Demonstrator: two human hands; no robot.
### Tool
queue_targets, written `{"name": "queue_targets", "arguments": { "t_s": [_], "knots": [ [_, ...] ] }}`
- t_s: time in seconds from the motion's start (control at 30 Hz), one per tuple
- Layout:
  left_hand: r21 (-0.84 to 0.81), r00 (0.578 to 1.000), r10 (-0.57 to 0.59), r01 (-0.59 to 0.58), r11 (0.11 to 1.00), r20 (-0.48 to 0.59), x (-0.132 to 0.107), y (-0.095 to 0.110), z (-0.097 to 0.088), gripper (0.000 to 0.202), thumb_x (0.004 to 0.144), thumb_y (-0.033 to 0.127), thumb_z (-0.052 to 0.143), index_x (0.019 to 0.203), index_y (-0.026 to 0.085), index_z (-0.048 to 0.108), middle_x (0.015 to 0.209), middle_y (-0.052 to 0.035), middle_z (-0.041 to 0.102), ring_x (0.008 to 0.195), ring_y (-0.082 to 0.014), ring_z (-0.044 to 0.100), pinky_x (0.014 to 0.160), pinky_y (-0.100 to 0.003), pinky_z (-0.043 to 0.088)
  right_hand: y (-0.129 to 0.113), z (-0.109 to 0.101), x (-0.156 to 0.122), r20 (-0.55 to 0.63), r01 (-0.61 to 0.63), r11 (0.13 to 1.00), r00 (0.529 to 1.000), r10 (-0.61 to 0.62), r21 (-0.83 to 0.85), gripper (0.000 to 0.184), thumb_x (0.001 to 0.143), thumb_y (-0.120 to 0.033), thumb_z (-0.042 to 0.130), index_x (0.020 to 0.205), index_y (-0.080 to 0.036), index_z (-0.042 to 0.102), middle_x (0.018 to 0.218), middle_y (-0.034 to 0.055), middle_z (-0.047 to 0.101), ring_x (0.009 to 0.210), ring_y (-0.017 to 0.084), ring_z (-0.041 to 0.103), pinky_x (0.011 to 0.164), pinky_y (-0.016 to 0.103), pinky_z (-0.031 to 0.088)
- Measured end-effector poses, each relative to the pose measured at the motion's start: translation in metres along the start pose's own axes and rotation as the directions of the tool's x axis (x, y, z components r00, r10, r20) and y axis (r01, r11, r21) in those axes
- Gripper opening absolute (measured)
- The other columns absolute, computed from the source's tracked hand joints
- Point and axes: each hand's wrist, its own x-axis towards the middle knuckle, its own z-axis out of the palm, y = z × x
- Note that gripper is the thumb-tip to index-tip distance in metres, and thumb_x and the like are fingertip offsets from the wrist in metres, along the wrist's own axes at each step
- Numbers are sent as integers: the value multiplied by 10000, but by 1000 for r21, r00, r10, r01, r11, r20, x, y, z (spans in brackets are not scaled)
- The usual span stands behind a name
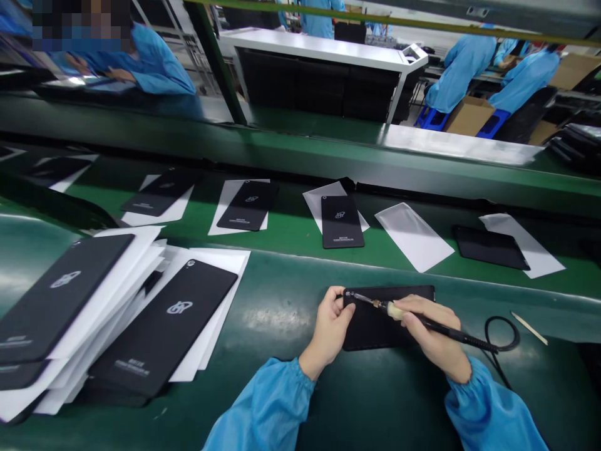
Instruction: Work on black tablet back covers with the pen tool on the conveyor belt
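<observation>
A black tablet-like device (375, 326) lies on the green bench in front of me. My left hand (331, 329) grips its left end, with thumb and fingers closed at the upper left corner. In my right hand (434, 329) is a soldering iron (397, 311), held like a pen. Its thin metal tip reaches to the upper left corner of the device, close to my left thumb. Whether the tip touches the surface I cannot tell. A black cord (504, 346) trails from the iron's handle and loops on the bench to the right.
Stacked black tablets (154, 338) with white sleeves stand at the left. On the green belt (291, 235) behind, several more tablets lie on white sleeves, one sleeve (414, 238) by itself. A thin pale stick (529, 327) lies at the right. Beyond sits a co-worker in blue (162, 62).
</observation>
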Motion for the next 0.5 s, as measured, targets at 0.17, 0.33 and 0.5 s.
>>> {"name": "queue_targets", "arguments": {
  "t_s": [0.17,0.33,0.5],
  "knots": [
    [11,1000,4,-4,1000,-5,0,0,0,327,790,317,779,946,212,512,735,20,690,610,-116,618,591,-210,457,-3,0,7,40,5,1000,999,-4,-10,161,932,-212,617,962,-231,775,881,46,774,764,198,736,654,308,640],
    [17,1000,6,-6,1000,-3,-1,-1,-1,327,793,316,777,953,211,511,724,25,678,583,-109,602,570,-205,443,-5,-1,14,72,15,1000,997,-14,-12,149,935,-210,624,951,-228,771,876,45,778,799,205,744,719,322,631],
    [30,1000,8,-8,1000,1,0,1,-1,312,798,309,770,945,205,515,727,25,672,603,-108,604,586,-207,451,-7,-3,21,101,4,999,995,-1,-33,142,937,-221,629,938,-231,771,888,41,780,818,201,746,731,311,625]
  ]
}}
